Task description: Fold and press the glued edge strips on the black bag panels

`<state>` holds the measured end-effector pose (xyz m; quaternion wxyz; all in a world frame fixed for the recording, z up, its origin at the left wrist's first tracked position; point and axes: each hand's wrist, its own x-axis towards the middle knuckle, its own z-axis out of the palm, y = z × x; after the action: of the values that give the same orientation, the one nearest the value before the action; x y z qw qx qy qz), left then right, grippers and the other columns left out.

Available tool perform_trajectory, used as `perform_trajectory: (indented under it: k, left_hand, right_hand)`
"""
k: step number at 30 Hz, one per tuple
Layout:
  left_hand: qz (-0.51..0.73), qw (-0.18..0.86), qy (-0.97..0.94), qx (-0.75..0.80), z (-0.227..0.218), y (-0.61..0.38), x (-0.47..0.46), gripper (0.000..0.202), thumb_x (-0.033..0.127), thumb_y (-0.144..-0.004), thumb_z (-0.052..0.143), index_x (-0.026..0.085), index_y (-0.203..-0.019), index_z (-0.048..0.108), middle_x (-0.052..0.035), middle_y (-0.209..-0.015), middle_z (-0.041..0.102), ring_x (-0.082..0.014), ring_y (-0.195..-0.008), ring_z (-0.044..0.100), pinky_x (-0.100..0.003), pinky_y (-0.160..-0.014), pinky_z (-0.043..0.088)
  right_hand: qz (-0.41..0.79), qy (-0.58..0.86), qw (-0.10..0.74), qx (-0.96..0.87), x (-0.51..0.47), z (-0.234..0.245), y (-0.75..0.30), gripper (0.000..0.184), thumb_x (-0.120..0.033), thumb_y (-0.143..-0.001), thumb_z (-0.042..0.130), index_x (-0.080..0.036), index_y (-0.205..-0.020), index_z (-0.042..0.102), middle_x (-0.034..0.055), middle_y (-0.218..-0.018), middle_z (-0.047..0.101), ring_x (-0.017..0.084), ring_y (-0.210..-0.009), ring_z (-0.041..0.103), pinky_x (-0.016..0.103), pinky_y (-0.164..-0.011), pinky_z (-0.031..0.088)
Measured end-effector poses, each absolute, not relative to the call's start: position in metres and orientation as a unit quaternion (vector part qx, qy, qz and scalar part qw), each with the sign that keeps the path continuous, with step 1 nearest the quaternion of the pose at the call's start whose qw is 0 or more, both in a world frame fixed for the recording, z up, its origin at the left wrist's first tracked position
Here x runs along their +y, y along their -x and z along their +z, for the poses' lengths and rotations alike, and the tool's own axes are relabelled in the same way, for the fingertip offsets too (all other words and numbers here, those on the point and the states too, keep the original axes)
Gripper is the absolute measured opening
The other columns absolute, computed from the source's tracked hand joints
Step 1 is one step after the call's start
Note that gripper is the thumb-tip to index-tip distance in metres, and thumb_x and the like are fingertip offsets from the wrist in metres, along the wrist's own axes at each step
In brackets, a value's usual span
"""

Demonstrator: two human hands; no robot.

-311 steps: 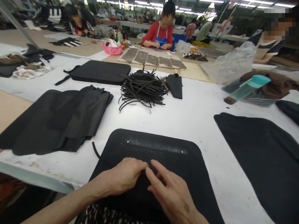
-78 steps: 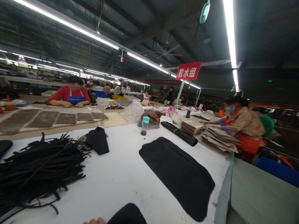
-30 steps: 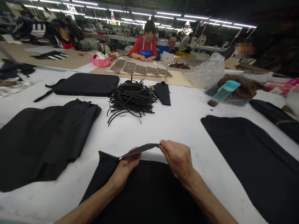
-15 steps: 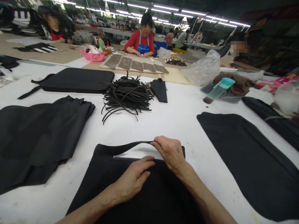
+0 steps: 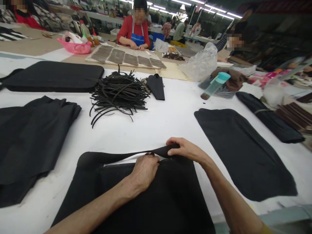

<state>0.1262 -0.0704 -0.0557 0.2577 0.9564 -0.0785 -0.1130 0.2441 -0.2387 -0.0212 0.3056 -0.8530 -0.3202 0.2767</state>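
In front of me a black leather-like panel lies on the white table. A long slot runs near its far side, with a narrow strip along the far edge. My right hand pinches this strip near its right end, fingers behind and thumb in front. At the slot's right part my left hand is closed, its curled fingers at the slot's edge where strip and panel meet; its fingertips are hidden.
Black sheets lie to the left and right. Beyond are a heap of thin black strips, a black padded slab, a bottle with a turquoise lid and a pink basket. A co-worker in red sits across the table.
My left hand has gone from lying over the panel to closing at the slot. My right hand has shifted its hold toward the strip's right end. The view has swung right.
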Motion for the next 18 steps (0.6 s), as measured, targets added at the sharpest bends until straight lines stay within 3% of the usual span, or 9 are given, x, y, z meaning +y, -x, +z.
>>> perform_trajectory:
  k: [6,9,12,14,16,18]
  left_hand:
    - [-0.09,0.207,-0.967,-0.114,-0.063,-0.122,-0.072,0.022,0.016,-0.088,0.036,0.017,-0.085,0.058,-0.0063,-0.085,0.061,-0.0218,-0.082,0.059,-0.033,-0.07,0.046]
    - [-0.08,0.194,-0.969,-0.129,-0.066,-0.121,-0.072,0.022,0.016,-0.089,0.035,0.018,-0.083,0.056,-0.0048,-0.082,0.06,-0.0199,-0.079,0.057,-0.032,-0.07,0.045]
    - [-0.076,0.206,-0.968,-0.122,-0.066,-0.122,-0.071,0.022,0.016,-0.089,0.036,0.018,-0.084,0.057,-0.0047,-0.082,0.06,-0.0201,-0.08,0.057,-0.032,-0.071,0.045]
    - [-0.057,0.221,-0.967,-0.111,-0.067,-0.12,-0.071,0.025,0.015,-0.088,0.034,0.019,-0.084,0.059,-0.0052,-0.083,0.061,-0.0209,-0.08,0.057,-0.032,-0.071,0.045]
    - [-0.021,0.232,-0.967,-0.105,-0.073,-0.116,-0.072,0.029,0.011,-0.086,0.033,0.019,-0.081,0.06,-0.0062,-0.081,0.062,-0.0215,-0.078,0.058,-0.033,-0.07,0.047]
    - [0.026,0.247,-0.962,-0.117,-0.085,-0.114,-0.072,0.03,0.007,-0.081,0.038,0.021,-0.085,0.063,-0.0066,-0.082,0.065,-0.022,-0.075,0.061,-0.032,-0.068,0.05]
  right_hand:
    - [0.096,0.932,0.179,-0.301,-0.236,-0.042,-0.218,0.009,-0.02,-0.082,0.053,-0.022,-0.083,0.062,-0.0018,-0.074,0.064,0.015,-0.071,0.057,0.027,-0.066,0.04]
    - [0.028,0.945,0.138,-0.296,-0.227,-0.049,-0.208,0.017,-0.013,-0.082,0.049,-0.02,-0.092,0.061,0.005,-0.085,0.064,0.02,-0.081,0.056,0.034,-0.074,0.041]
    - [-0.09,0.941,0.135,-0.297,-0.224,-0.045,-0.198,0.032,-0.007,-0.084,0.042,-0.018,-0.111,0.054,0.0127,-0.107,0.058,0.025,-0.101,0.05,0.042,-0.088,0.037]
    - [-0.15,0.921,0.141,-0.329,-0.224,-0.038,-0.187,0.035,-0.007,-0.084,0.039,-0.016,-0.116,0.051,0.0135,-0.114,0.055,0.025,-0.107,0.047,0.043,-0.092,0.036]
    - [-0.155,0.892,0.147,-0.399,-0.224,-0.038,-0.172,0.032,-0.009,-0.083,0.041,-0.017,-0.112,0.052,0.0093,-0.106,0.059,0.023,-0.097,0.051,0.039,-0.086,0.041]
    - [-0.138,0.875,0.131,-0.446,-0.223,-0.057,-0.16,0.022,-0.013,-0.08,0.047,-0.019,-0.098,0.057,0.0032,-0.085,0.062,0.019,-0.075,0.053,0.034,-0.068,0.045]
